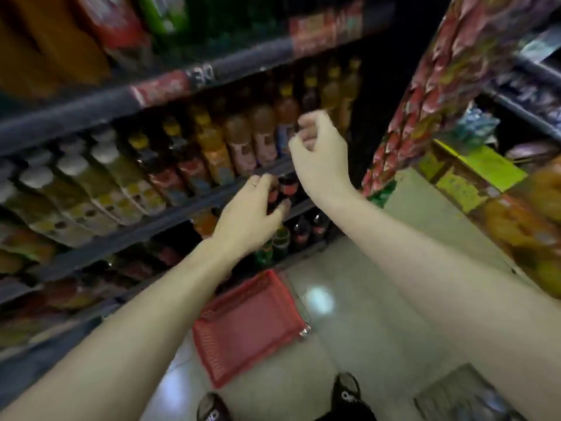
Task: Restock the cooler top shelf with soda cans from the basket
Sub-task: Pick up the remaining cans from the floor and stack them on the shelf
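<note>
The left hand [247, 218] reaches into the cooler [91, 123] and its curled fingers grip a dark can [277, 192] with a red label, at about 11 o'clock from the red basket [246, 326]. The right hand [318, 153] hovers higher, at 1 o'clock from the left, fingers loosely curled and holding nothing, in front of a row of bottles [212, 153]. The basket sits on the pale floor [364, 344] by the cooler's foot, just ahead of two dark shoes [346, 387]. Its contents are too blurred to tell.
</note>
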Demonstrator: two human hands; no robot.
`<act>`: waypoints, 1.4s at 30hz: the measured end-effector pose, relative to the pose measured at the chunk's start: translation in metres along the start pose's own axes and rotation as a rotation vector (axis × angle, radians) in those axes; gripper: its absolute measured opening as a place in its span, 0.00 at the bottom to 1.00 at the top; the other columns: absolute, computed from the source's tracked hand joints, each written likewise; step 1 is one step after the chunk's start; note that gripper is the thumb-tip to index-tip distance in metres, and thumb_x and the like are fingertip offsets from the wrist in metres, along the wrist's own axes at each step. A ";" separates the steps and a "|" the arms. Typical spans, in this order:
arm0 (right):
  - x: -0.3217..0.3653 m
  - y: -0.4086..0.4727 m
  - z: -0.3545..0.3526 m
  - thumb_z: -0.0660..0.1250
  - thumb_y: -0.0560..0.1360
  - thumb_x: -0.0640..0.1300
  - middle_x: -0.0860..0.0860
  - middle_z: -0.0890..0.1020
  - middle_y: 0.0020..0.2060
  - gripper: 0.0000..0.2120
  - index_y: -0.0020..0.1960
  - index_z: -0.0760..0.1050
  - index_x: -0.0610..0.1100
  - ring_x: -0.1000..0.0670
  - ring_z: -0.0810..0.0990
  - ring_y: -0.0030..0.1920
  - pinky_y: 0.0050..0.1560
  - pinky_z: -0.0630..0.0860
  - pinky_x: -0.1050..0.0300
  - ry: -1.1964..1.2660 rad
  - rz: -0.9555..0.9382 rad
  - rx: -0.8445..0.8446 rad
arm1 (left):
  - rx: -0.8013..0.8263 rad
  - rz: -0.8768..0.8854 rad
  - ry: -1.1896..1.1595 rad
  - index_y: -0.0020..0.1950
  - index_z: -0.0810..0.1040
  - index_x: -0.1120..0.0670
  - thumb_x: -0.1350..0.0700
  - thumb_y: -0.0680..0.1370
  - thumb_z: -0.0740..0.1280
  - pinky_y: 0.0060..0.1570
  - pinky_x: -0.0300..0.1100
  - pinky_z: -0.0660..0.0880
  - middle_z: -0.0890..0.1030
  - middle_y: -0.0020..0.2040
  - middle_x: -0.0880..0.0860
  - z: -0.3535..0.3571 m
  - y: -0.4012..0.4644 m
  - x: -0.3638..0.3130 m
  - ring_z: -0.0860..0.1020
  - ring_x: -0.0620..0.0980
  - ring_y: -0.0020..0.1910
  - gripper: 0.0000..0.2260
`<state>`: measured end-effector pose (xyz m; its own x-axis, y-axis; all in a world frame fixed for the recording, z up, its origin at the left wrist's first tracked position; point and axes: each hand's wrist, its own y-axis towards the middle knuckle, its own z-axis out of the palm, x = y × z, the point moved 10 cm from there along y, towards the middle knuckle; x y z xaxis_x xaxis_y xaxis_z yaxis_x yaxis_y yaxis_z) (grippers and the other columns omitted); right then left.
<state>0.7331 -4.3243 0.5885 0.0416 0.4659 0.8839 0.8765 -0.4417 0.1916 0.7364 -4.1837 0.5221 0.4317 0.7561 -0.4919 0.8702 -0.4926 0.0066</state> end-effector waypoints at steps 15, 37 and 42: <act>-0.641 -0.236 0.117 0.70 0.67 0.43 0.45 0.72 0.65 0.42 0.80 0.61 0.52 0.42 0.76 0.66 0.57 0.74 0.58 -0.224 0.788 0.663 | 0.719 -0.090 0.297 0.80 0.63 0.50 0.43 0.78 0.69 0.71 0.49 0.69 0.68 0.78 0.55 0.551 -0.071 0.143 0.69 0.58 0.74 0.33; -0.905 -0.330 0.292 0.76 0.64 0.52 0.50 0.81 0.48 0.24 0.54 0.70 0.49 0.46 0.81 0.46 0.41 0.70 0.58 -0.372 0.559 0.709 | 0.557 0.507 0.455 0.46 0.83 0.55 0.43 0.71 0.58 0.65 0.55 0.72 0.82 0.40 0.55 0.751 -0.076 0.244 0.81 0.58 0.43 0.20; -0.791 -0.242 0.176 0.78 0.62 0.45 0.49 0.82 0.47 0.24 0.54 0.73 0.48 0.44 0.82 0.47 0.44 0.77 0.55 -0.335 0.606 0.421 | 0.558 0.406 0.478 0.57 0.83 0.53 0.45 0.70 0.59 0.64 0.48 0.74 0.85 0.53 0.54 0.616 -0.053 0.197 0.83 0.56 0.55 0.23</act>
<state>0.5723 -4.4508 -0.2323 0.6502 0.4724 0.5951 0.7598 -0.3967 -0.5152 0.6293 -4.2741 -0.1119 0.8494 0.5136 -0.1213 0.4350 -0.8115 -0.3901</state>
